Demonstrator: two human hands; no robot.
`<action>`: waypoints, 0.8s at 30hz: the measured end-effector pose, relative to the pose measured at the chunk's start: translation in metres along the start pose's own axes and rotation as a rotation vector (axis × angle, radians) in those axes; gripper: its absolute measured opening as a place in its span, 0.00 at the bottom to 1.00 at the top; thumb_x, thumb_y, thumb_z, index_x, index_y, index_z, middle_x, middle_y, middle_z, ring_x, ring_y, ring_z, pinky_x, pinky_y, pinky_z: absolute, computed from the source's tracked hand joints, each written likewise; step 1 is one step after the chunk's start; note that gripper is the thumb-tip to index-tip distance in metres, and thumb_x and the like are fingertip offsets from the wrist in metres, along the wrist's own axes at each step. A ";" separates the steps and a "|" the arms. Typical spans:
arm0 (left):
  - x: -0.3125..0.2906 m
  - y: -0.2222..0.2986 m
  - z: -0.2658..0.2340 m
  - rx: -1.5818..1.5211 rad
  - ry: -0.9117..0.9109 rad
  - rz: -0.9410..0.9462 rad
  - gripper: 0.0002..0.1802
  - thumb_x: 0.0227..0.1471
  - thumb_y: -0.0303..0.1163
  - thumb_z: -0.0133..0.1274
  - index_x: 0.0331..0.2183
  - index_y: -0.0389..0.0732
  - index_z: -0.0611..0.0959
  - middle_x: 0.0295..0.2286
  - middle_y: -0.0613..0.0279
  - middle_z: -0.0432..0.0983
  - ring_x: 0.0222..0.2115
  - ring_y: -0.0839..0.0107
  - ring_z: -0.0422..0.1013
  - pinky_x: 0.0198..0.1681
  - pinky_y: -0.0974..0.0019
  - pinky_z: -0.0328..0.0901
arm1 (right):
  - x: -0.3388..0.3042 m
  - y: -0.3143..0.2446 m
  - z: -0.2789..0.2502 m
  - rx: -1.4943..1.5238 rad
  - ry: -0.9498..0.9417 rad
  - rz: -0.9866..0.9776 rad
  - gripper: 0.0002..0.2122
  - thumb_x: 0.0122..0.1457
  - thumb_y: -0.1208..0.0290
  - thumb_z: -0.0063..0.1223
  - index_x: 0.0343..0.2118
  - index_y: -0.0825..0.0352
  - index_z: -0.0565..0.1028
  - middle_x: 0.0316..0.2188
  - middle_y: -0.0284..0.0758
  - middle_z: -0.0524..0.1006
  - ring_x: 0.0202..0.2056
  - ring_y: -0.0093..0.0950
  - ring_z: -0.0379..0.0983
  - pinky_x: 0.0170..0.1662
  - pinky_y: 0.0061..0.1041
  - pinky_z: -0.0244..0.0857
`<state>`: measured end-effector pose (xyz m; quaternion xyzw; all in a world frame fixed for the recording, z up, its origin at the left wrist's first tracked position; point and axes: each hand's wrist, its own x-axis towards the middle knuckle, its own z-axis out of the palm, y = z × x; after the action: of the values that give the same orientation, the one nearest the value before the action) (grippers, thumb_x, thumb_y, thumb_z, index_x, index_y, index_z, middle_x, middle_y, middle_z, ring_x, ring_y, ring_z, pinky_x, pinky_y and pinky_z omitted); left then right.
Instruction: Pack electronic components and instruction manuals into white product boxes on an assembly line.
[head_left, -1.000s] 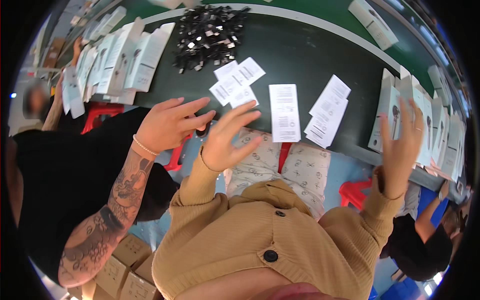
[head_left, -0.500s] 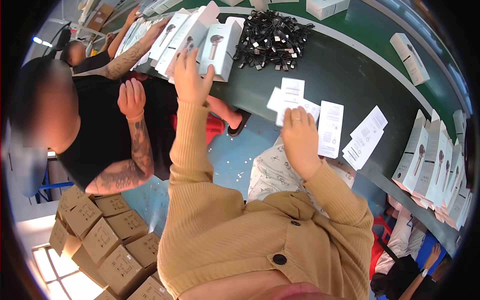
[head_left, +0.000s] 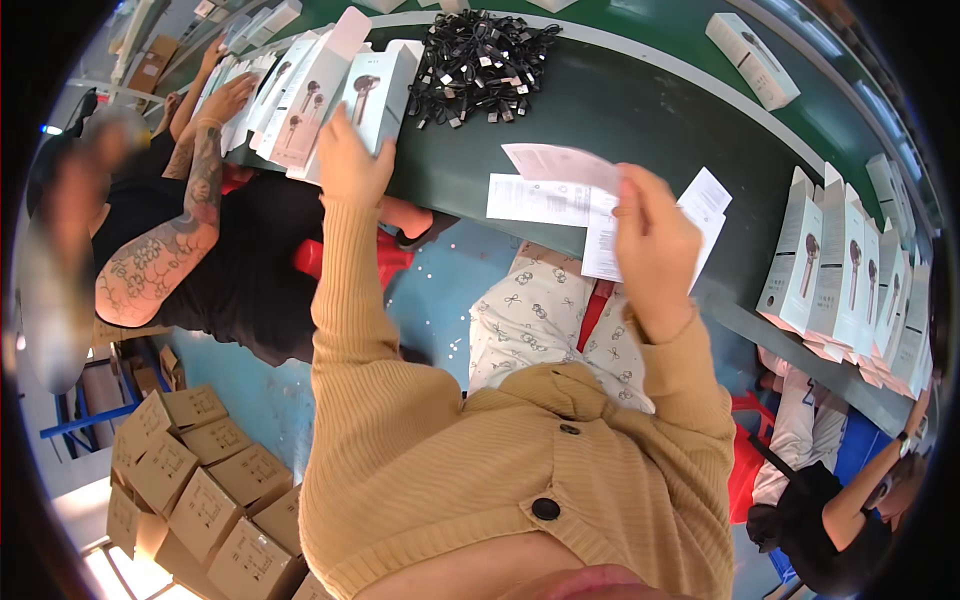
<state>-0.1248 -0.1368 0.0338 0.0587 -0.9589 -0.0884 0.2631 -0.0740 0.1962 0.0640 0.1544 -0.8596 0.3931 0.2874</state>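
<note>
My left hand [head_left: 352, 165] is curled round the near end of a white box [head_left: 374, 92] with a picture of a handheld device on its front. The box stands at the right end of a row of similar white boxes [head_left: 305, 100], and its top flap is up. In my right hand [head_left: 660, 235], a printed paper leaflet [head_left: 562, 163] is pinched by its right end, raised and bent above the table. Beneath it lie more folded leaflets [head_left: 535, 202], and others [head_left: 706, 196] rest just beyond my right hand.
A heap of black cables [head_left: 480, 65] lies on the dark green table [head_left: 640, 120]. Several white boxes [head_left: 815, 250] stand at the right, and another [head_left: 752, 60] lies further back. Co-workers sit at left and lower right. Brown cartons [head_left: 205, 505] are stacked on the floor at lower left.
My right hand has raised a leaflet off the pile by one end. My left hand stays at the same box. The view has shifted, and the nearest co-worker's bent arm now reaches toward the boxes.
</note>
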 end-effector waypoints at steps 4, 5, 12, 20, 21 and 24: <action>-0.045 0.029 -0.027 -0.173 0.069 -0.100 0.45 0.37 0.32 0.63 0.53 0.27 0.59 0.46 0.37 0.60 0.47 0.46 0.61 0.51 0.54 0.59 | 0.005 0.011 -0.044 0.463 0.028 0.329 0.05 0.57 0.79 0.52 0.36 0.70 0.75 0.28 0.35 0.79 0.24 0.22 0.77 0.26 0.15 0.65; -0.054 0.036 -0.034 -0.290 0.056 -0.136 0.46 0.35 0.32 0.64 0.53 0.26 0.59 0.46 0.38 0.59 0.47 0.48 0.61 0.51 0.56 0.59 | 0.007 0.009 -0.058 0.571 0.030 0.414 0.07 0.57 0.80 0.52 0.38 0.73 0.74 0.28 0.36 0.78 0.25 0.21 0.76 0.27 0.15 0.64; -0.116 0.091 -0.030 -1.552 -0.281 -0.177 0.50 0.34 0.47 0.69 0.50 0.36 0.56 0.48 0.51 0.61 0.50 0.64 0.61 0.53 0.61 0.59 | 0.009 0.010 -0.089 0.842 0.014 0.424 0.09 0.58 0.79 0.51 0.40 0.75 0.72 0.30 0.38 0.78 0.24 0.23 0.74 0.27 0.17 0.65; -0.155 0.158 -0.025 -1.708 -0.739 -0.402 0.45 0.58 0.62 0.30 0.62 0.36 0.44 0.61 0.56 0.47 0.60 0.64 0.50 0.62 0.60 0.48 | -0.004 0.025 -0.085 0.983 0.083 0.483 0.08 0.58 0.77 0.51 0.40 0.73 0.73 0.31 0.39 0.77 0.24 0.23 0.72 0.28 0.20 0.68; -0.156 0.144 -0.019 -1.649 -0.720 -0.176 0.41 0.60 0.52 0.40 0.62 0.37 0.45 0.51 0.59 0.60 0.55 0.68 0.57 0.59 0.64 0.50 | -0.002 0.033 -0.090 0.912 0.110 0.471 0.08 0.58 0.77 0.51 0.40 0.72 0.73 0.31 0.39 0.77 0.23 0.22 0.71 0.28 0.20 0.67; -0.153 0.141 -0.026 -1.634 -0.614 -0.200 0.41 0.55 0.43 0.53 0.60 0.36 0.53 0.44 0.62 0.62 0.48 0.71 0.60 0.55 0.68 0.54 | 0.023 0.038 -0.114 0.748 0.123 0.383 0.09 0.59 0.77 0.50 0.41 0.71 0.75 0.28 0.37 0.77 0.21 0.21 0.71 0.27 0.17 0.64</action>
<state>0.0101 0.0219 0.0082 -0.0906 -0.6144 -0.7818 -0.0556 -0.0677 0.3068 0.1158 0.0619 -0.6523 0.7326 0.1844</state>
